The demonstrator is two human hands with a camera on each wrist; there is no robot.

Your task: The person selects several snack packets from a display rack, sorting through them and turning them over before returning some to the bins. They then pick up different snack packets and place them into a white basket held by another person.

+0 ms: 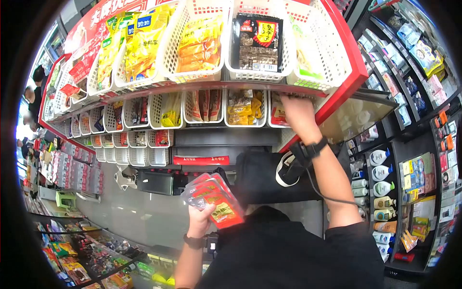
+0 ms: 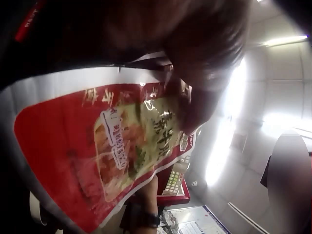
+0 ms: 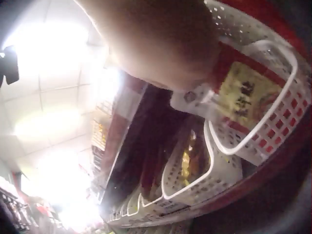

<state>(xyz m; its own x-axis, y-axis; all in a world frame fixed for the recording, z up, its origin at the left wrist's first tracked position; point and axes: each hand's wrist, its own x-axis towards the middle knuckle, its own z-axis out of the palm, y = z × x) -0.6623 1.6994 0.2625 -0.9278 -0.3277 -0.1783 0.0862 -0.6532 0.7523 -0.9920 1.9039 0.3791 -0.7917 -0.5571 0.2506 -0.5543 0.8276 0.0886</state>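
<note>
Several flat red snack packets with clear top edges are fanned together in my left hand. The thumb lies across their front. In the left wrist view, the front packet shows its red face and yellow-green label close up. My right hand reaches into a white basket at the right end of the second row. A similar red packet is in that basket, its clear tab right at the underside of the hand. The right fingertips are hidden, so I cannot tell whether they grip it.
Yellow snack bags fill the neighbouring basket. Larger baskets above hold a black packet and yellow bags. The display's red side edge stands right of the right forearm. Shelves of bottles line the right side.
</note>
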